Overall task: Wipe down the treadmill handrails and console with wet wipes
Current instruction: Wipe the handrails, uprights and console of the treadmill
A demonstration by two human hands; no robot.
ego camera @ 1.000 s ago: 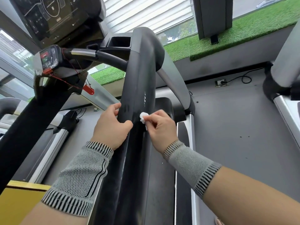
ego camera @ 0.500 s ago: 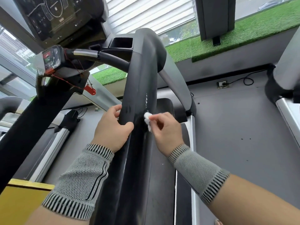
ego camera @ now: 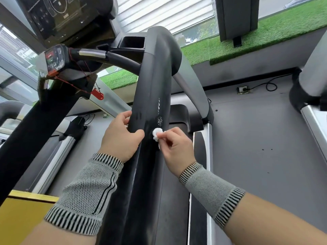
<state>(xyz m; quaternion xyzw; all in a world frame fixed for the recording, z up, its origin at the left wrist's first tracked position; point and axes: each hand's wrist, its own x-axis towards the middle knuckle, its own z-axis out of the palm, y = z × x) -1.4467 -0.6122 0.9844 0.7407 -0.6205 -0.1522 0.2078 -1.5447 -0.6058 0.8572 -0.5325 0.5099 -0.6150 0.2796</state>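
Black padding covers the handrail (ego camera: 155,82), which the left hand (ego camera: 120,137) grasps from its left edge. Just beside it, the right hand (ego camera: 177,147) pinches a balled white wipe (ego camera: 156,134) against the rail, below a scuffed patch (ego camera: 160,120).

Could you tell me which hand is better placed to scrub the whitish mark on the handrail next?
Right. The right hand already pinches the wet wipe just below the whitish mark; the left hand grips the handrail, steadying it.
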